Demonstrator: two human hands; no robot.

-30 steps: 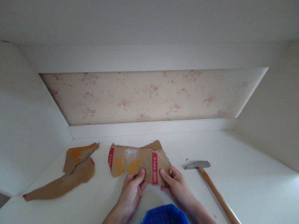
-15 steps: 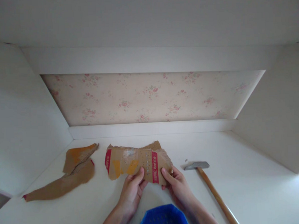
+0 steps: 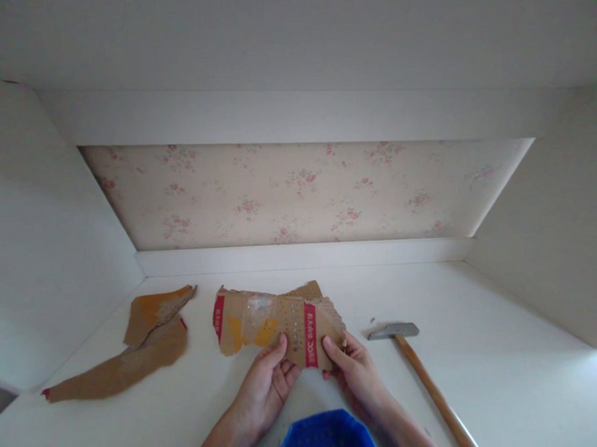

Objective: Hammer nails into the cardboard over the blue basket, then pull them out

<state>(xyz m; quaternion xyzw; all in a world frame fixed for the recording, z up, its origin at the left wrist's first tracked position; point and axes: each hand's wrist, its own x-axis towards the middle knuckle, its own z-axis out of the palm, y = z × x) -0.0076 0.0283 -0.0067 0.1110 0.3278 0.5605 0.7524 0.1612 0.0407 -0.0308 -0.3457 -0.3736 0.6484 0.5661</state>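
Note:
A torn piece of brown cardboard (image 3: 283, 321) with red printed bands, yellow patches and rows of small holes is held up in front of me. My left hand (image 3: 269, 385) grips its lower edge near the middle, thumb on the face and fingers behind. On the lower right corner, my right hand (image 3: 353, 367) pinches it the same way. Another brown cardboard scrap (image 3: 307, 290) shows partly behind its top edge. Below and between my wrists sits a blue perforated basket (image 3: 327, 439), cut off by the frame.
At left on the white surface (image 3: 198, 415) lies another torn cardboard piece (image 3: 135, 352). A hammer (image 3: 426, 377) with a grey metal head and wooden handle lies at right, with a small crumb beside its head. White panels and floral wallpaper (image 3: 301, 190) enclose the space.
The cardboard's left end has shifted slightly to the right and bends a little more. My left fingers have loosened somewhat below it; my right hand is nearly still.

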